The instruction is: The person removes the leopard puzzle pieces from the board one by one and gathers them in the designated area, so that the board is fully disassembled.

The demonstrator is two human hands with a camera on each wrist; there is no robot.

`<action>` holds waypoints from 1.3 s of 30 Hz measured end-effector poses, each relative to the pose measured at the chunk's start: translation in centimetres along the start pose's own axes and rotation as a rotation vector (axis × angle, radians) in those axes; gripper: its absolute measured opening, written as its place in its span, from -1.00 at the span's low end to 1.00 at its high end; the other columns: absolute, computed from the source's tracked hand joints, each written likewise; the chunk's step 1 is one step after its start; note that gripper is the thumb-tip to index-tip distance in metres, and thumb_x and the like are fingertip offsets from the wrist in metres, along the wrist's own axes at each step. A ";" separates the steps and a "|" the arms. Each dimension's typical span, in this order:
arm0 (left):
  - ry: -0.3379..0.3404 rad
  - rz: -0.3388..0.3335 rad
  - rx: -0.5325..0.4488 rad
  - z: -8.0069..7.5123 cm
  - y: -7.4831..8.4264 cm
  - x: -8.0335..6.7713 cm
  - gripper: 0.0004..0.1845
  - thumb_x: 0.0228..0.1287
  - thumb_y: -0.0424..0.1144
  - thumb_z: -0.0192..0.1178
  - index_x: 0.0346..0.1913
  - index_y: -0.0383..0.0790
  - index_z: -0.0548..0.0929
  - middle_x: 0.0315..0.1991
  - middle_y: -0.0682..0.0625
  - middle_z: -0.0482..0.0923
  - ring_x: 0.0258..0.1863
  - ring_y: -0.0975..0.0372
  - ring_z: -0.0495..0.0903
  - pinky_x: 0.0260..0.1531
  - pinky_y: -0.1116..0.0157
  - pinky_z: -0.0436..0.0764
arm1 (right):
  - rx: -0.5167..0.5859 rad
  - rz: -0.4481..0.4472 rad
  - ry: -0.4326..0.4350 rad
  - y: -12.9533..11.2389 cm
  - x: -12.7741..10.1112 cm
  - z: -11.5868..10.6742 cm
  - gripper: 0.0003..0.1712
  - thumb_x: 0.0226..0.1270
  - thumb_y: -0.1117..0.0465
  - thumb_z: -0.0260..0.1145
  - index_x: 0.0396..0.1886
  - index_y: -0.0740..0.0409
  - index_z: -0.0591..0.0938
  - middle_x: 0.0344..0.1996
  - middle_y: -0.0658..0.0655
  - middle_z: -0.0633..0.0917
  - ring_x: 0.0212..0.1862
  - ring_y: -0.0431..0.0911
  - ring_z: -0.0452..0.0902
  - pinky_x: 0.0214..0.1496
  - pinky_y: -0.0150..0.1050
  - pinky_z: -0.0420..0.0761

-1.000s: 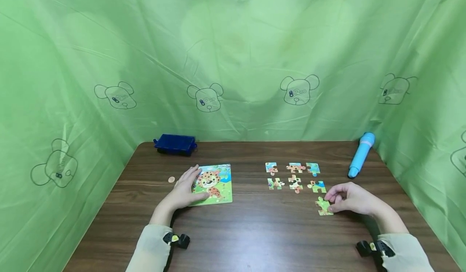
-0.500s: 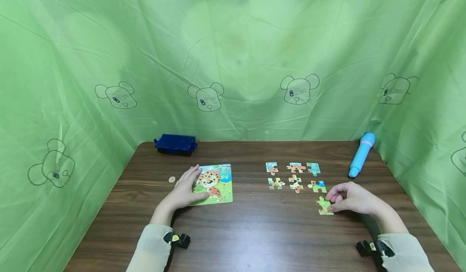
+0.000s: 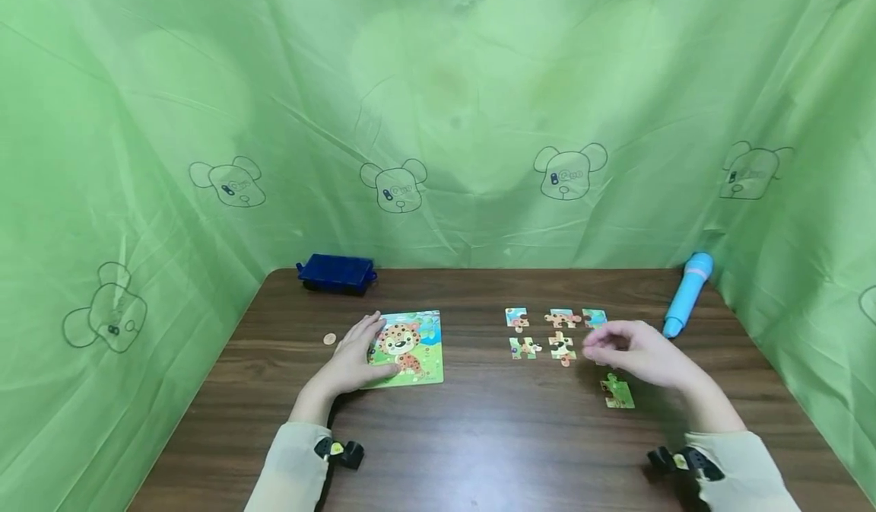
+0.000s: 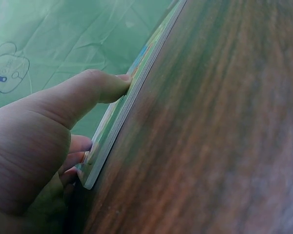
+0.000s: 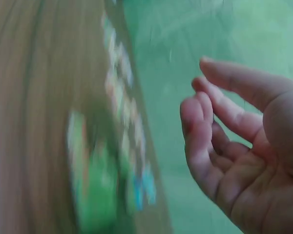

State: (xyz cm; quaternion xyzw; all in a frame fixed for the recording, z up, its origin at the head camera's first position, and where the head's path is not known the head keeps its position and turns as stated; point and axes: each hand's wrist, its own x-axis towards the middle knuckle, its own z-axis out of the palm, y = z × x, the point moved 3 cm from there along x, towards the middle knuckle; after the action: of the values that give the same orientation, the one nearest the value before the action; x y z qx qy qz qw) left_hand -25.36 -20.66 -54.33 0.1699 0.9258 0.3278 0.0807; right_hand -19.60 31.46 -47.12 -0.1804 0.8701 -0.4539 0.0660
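My left hand lies flat on the left part of a leopard puzzle board. In the left wrist view the left hand's thumb presses against the board at its near edge. My right hand hovers above the table with loosely curled fingers and holds nothing; the right wrist view shows the right hand empty over blurred pieces. A green puzzle piece lies on the table just below that hand. Several loose pieces sit in two rows to its left, one partly hidden by the hand.
A dark blue box stands at the table's back left. A light blue pen-shaped device lies at the back right. A small coin sits left of the board. Green curtain closes in three sides of the brown table.
My right hand has let go of the green piece and lifted up and away toward the rows of pieces. The piece stays on the table. The left hand has not moved.
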 end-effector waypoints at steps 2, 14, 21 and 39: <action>0.001 0.001 0.002 0.0 0.1 0.0 0.18 0.24 0.26 0.56 0.75 -0.19 0.22 0.79 -0.13 0.01 0.78 -0.12 -0.11 0.61 -0.40 -0.04 | -0.033 -0.020 0.015 -1.7 1.7 1.5 -0.83 0.50 0.15 0.53 -0.01 0.06 0.80 -0.24 -0.01 0.79 -0.22 -0.16 0.70 -0.21 -0.26 0.70; -0.019 -0.009 -0.003 0.0 -0.2 0.0 0.19 0.24 0.26 0.55 0.77 -0.15 0.19 0.80 -0.09 -0.02 0.78 -0.08 -0.14 0.62 -0.37 -0.05 | 0.053 -0.159 -0.116 -9.4 11.0 14.4 -0.69 0.36 0.15 0.63 0.03 0.09 0.78 -0.24 -0.07 0.76 -0.23 -0.18 0.69 -0.12 -0.26 0.73; -0.016 -0.008 0.003 0.0 -0.2 0.1 0.18 0.24 0.27 0.55 0.76 -0.15 0.21 0.80 -0.08 -0.01 0.78 -0.08 -0.14 0.62 -0.37 -0.02 | 0.105 -0.144 -0.119 -10.1 13.7 19.3 -0.62 0.32 0.20 0.65 0.05 0.27 0.78 -0.30 -0.05 0.75 -0.33 -0.24 0.64 -0.17 -0.30 0.69; 0.002 0.051 -0.008 -0.4 -0.2 -0.1 0.07 0.33 0.18 0.50 0.73 -0.25 0.26 0.78 -0.17 0.04 0.77 -0.16 -0.09 0.60 -0.40 0.02 | 0.135 -0.021 -0.075 -9.4 14.7 24.0 -0.62 0.16 0.28 0.71 -0.04 0.25 0.80 -0.36 0.04 0.77 -0.41 -0.28 0.63 -0.28 -0.38 0.66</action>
State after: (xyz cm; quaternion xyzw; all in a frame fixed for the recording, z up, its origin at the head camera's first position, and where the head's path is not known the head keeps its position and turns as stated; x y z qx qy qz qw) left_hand -25.37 -21.03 -54.15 0.1927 0.9200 0.3336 0.0723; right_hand -24.17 2.67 -52.61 -0.2018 0.8325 -0.5050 0.1059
